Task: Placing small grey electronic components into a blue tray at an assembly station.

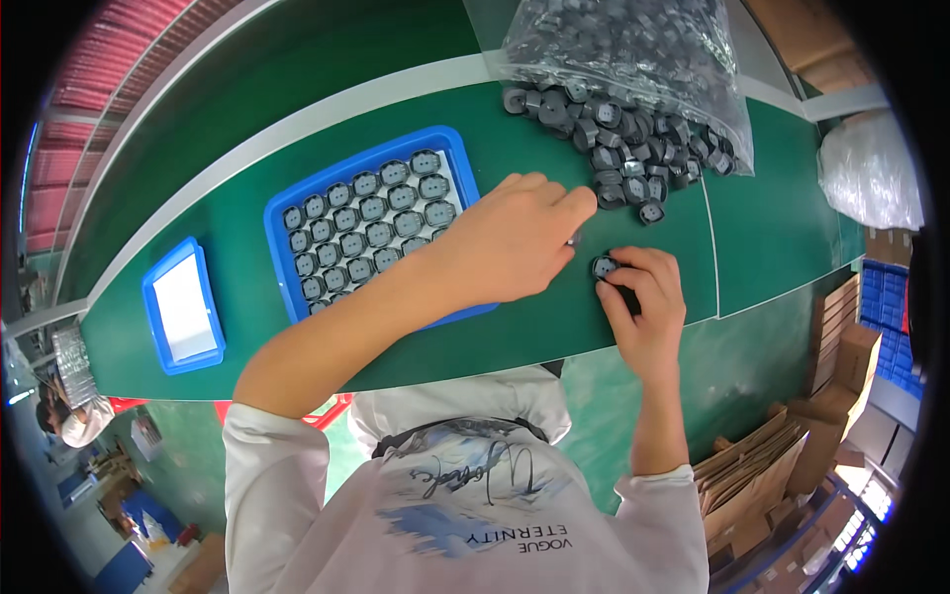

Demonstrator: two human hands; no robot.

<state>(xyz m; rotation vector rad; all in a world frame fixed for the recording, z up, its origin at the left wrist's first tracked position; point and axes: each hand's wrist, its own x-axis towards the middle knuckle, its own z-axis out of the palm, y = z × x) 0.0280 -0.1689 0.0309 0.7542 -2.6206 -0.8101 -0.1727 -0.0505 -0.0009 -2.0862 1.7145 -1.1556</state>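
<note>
My left hand [520,238] reaches across the blue tray's right side, its fingers closed and pointing right. A tiny bit of something shows by its fingertips, too small to name. Just to the right, my right hand [648,297] pinches a small dark grey plastic part [605,266] between thumb and fingers, slightly above or on the green table. Rows of similar round grey parts [372,208] stand on a white sheet inside the blue tray [274,238]; my left forearm hides its lower right portion. Beyond my hands lies a loose heap of grey parts [633,148].
A clear plastic bag [633,49] full of grey parts spills onto the green table [534,342]. A smaller blue tray with a white sheet [185,307] lies at the left. A pale rail [366,99] bounds the far edge. Cardboard boxes [841,366] stand at the right.
</note>
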